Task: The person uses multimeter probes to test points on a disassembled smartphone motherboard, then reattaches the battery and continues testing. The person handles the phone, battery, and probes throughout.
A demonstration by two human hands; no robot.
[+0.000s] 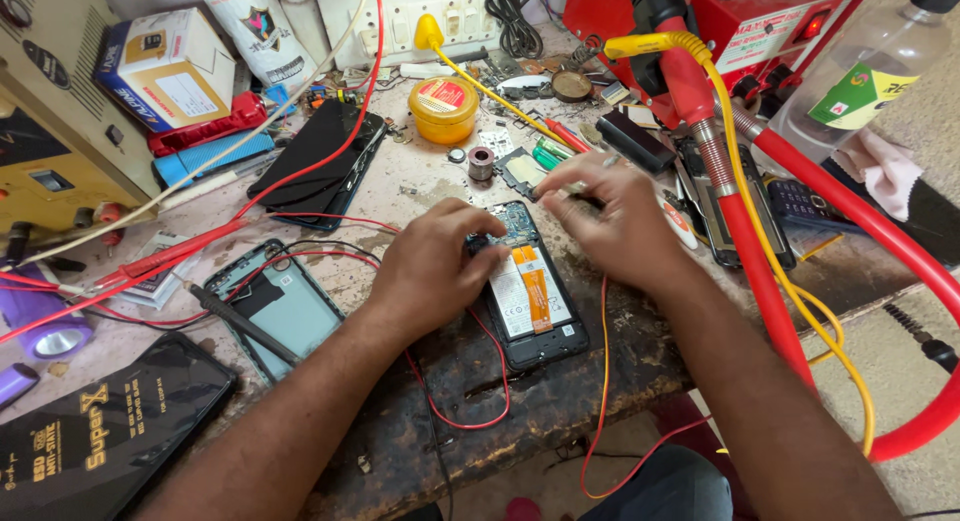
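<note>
hands (520, 246) on opened phone (530, 296), battery inside

We saw the opened phone (528, 291) as glossy black plastic around a white battery with a shiny orange flex strip (533, 286). The workbench (520, 401) looked like worn, scorched wood, rough and stained. The hoses (800, 181) were smooth red rubber or plastic, one wrapped by a metal spring. The round tin (443, 109) was glossy yellow plastic. The back cover (285, 306) appeared matt grey-blue plastic. The box (165, 66) was cardboard, and the bottle (870, 71) clear plastic.
</note>
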